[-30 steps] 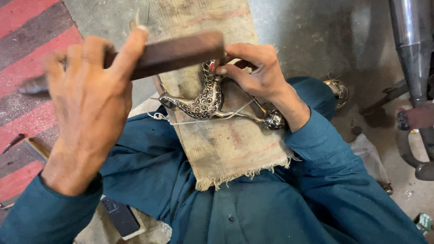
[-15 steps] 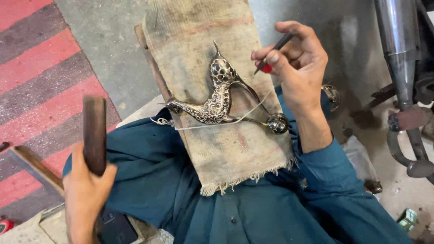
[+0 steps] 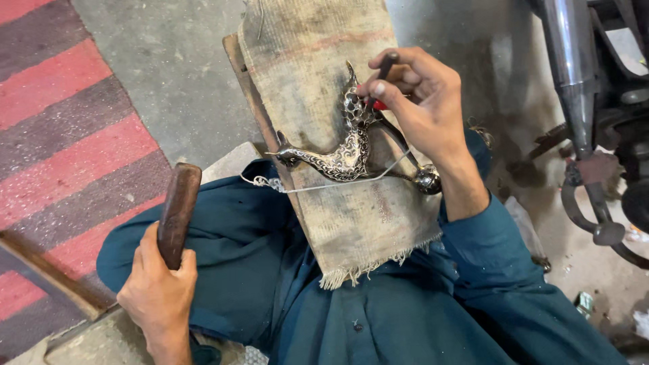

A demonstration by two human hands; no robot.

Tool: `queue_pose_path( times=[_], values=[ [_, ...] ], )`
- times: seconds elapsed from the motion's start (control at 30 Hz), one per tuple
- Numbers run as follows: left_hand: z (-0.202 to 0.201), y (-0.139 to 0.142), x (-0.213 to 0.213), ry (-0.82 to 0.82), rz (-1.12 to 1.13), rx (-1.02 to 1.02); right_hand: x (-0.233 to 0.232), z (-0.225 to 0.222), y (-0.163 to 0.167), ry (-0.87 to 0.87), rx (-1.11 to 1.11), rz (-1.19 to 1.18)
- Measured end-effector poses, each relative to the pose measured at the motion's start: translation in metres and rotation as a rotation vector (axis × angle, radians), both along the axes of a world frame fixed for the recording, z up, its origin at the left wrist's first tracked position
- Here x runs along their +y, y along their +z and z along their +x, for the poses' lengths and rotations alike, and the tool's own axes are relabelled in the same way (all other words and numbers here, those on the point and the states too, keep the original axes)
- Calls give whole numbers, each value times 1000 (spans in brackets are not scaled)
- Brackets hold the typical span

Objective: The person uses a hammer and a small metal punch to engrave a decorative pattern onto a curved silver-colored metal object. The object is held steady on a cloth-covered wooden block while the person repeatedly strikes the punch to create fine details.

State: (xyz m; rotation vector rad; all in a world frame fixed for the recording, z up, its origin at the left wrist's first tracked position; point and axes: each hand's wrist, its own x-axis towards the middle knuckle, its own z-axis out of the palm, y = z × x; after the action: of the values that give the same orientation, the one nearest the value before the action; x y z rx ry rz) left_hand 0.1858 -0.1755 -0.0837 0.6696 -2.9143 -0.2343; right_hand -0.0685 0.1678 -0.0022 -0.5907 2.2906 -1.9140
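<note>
A small ornate metal deer figure (image 3: 341, 149) lies on a burlap-covered board (image 3: 324, 81) that slopes across the person's lap, directly under the right hand (image 3: 422, 111). A thin white cord (image 3: 338, 184) runs across the figure and the cloth just below it. The right hand is closed around a slim dark tool with a red part (image 3: 382, 81), its tip set against the deer's head. Well apart, down and to the left, the left hand (image 3: 157, 287) is wrapped tight around a dark wooden block (image 3: 178, 209) – held upright beside the knee. Beyond the left hand lies a red-and-grey striped mat (image 3: 61, 135); past the right hand, chromed motorcycle parts (image 3: 571, 61) stand on the concrete floor (image 3: 176, 74).
</note>
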Motion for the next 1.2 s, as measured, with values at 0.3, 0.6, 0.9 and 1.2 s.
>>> queue_pose_path(
  times=[0.3,0.6,0.9,1.2],
  values=[
    [-7,9,-12,97,181,0,-19,-16,11,199,46,98],
    [-62,43,29,99,1173,250,-38,-13,23,-5,186,417],
    [-142,95,46,-384,749,274,-34,-16,22,54,224,354],
    [-181,126,37,-545,217,211,-32,-18,18,30,282,365]
  ],
)
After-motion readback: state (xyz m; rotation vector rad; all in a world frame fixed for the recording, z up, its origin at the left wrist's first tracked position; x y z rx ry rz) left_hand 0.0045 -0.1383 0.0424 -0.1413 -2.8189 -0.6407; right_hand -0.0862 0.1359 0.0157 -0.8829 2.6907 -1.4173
